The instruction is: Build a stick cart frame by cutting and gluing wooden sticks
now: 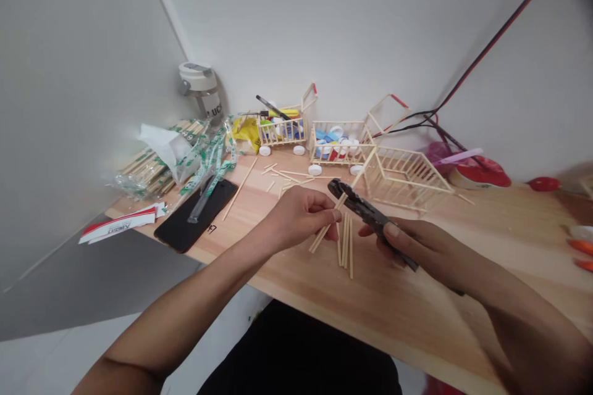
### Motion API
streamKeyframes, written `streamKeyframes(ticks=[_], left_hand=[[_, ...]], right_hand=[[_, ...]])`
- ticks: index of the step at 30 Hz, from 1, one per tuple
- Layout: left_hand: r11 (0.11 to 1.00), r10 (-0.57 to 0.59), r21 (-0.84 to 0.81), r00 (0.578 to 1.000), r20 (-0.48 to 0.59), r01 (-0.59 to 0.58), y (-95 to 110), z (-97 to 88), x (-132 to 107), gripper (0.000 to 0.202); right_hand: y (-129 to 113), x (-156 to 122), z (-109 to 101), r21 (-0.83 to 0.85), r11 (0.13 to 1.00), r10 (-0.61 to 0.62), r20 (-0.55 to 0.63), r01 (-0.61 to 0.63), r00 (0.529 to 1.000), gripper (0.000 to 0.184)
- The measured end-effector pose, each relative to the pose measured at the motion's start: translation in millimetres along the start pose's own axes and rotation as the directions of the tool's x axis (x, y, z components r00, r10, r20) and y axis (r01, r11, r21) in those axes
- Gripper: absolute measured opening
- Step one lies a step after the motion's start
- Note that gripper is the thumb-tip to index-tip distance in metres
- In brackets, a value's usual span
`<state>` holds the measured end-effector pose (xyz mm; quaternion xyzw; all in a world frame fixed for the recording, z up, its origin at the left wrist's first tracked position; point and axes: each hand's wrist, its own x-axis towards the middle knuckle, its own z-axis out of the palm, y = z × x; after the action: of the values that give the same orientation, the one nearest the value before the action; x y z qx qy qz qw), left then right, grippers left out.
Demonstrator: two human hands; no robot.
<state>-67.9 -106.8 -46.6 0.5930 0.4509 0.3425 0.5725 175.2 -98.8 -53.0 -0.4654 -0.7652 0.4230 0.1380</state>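
Observation:
My left hand (300, 215) pinches a thin wooden stick (327, 228) above the wooden table (296, 271). My right hand (417, 245) grips dark pliers (365, 210), whose jaws meet the upper end of that stick. Several cut sticks (345, 245) lie on the table just below both hands. Behind them stand stick-built carts: one with white wheels holding pens (280, 128), a second holding bottle caps (337, 145), and an empty frame (406, 176).
A black phone (197, 214) with a clear tube on it lies at the left. Packs of chopsticks (157, 163) and green wrappers sit behind it, beside a bottle (204, 94). Red and black cables (467, 68) run up the wall. A red lid (479, 173) lies at the right.

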Motion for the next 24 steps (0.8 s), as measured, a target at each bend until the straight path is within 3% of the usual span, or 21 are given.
streamKeyframes(ticks=[9, 24], left_hand=[[0.993, -0.067, -0.088, 0.992, 0.105, 0.077, -3.1, -10.3, -4.1, 0.027], [0.994, -0.072, -0.075, 0.996, 0.057, 0.076, -6.3, -9.3, -5.5, 0.029]], right_hand=[[4.0, 1.7, 0.6, -0.066, 0.997, 0.038, 0.022, -0.037, 0.999, 0.068], [7.4, 3.9, 5.3, -0.106, 0.994, -0.017, -0.023, 0.014, 1.0, 0.056]])
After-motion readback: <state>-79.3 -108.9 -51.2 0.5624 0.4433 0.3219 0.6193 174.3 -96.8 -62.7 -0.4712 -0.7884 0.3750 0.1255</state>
